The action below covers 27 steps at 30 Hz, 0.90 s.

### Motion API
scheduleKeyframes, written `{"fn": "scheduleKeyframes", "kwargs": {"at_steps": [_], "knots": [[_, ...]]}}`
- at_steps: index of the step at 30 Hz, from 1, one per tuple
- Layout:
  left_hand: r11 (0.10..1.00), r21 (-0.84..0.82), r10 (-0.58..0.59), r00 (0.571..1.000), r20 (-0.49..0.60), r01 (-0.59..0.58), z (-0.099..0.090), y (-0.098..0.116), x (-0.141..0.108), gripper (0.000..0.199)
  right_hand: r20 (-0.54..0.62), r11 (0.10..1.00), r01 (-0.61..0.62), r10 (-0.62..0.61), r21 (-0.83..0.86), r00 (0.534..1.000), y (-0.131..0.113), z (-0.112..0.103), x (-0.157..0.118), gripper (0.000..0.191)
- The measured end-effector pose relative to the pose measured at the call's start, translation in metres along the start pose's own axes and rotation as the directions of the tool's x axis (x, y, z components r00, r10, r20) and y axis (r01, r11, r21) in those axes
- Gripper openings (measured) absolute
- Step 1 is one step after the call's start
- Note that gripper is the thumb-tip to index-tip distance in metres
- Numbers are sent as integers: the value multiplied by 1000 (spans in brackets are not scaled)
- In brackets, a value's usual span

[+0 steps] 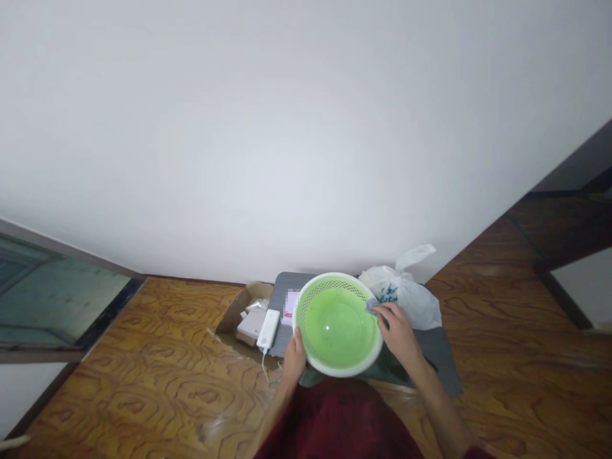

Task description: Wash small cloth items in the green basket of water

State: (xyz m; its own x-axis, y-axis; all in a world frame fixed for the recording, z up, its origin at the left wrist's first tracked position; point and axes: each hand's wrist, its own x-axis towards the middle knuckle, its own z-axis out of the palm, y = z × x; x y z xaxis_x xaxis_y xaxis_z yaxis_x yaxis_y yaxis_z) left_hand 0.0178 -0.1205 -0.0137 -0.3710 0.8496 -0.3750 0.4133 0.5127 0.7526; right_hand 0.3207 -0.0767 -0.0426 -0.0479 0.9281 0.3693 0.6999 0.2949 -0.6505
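Observation:
A round basin with a green inside, a white rim and a band of small holes along the upper wall is tilted toward me above a dark table. My left hand grips its rim at the lower left, thumb on top. At the right rim my right hand pinches a small bluish-purple cloth-like piece and presses it against the edge. Whether that piece is a cloth or a sponge is too small to tell. The fingers under the rim are hidden.
On the dark grey table sit a white plastic bag, a white power bank-like device with a cable, and a purple-white packet. An open cardboard box stands on the wooden floor at left. A white wall rises behind.

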Motion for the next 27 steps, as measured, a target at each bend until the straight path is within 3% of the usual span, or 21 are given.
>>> {"fn": "scheduleKeyframes", "kwargs": {"at_steps": [5, 9, 13, 17, 22, 25, 27], "knots": [[999, -15, -40, 998, 58, 41, 2, -6, 4, 83, 141, 995, 75, -65, -64, 988, 6, 21, 76, 36], [999, -21, -41, 997, 70, 42, 5, -15, 8, 84, 239, 988, 152, -142, -24, 960, -10, 51, 122, 36], [999, -16, -31, 998, 58, 32, 8, -18, 11, 77, 316, 984, 174, -176, 34, 932, -34, 85, 151, 37], [998, 10, -55, 998, 39, 55, 8, -14, 10, 71, 398, 958, 273, -285, 87, 872, -61, 112, 164, 40], [998, -28, -60, 998, 8, 60, 10, -11, 5, 71, 478, 883, 434, -463, 178, 746, -95, 141, 155, 39], [997, -44, -57, 998, 1, 57, 11, -11, 5, 70, 500, 833, 507, -543, 220, 675, -109, 148, 147, 38], [998, -28, -51, 999, -4, 51, 11, -11, 5, 71, 516, 825, 524, -550, 213, 657, -109, 145, 149, 39]]}}
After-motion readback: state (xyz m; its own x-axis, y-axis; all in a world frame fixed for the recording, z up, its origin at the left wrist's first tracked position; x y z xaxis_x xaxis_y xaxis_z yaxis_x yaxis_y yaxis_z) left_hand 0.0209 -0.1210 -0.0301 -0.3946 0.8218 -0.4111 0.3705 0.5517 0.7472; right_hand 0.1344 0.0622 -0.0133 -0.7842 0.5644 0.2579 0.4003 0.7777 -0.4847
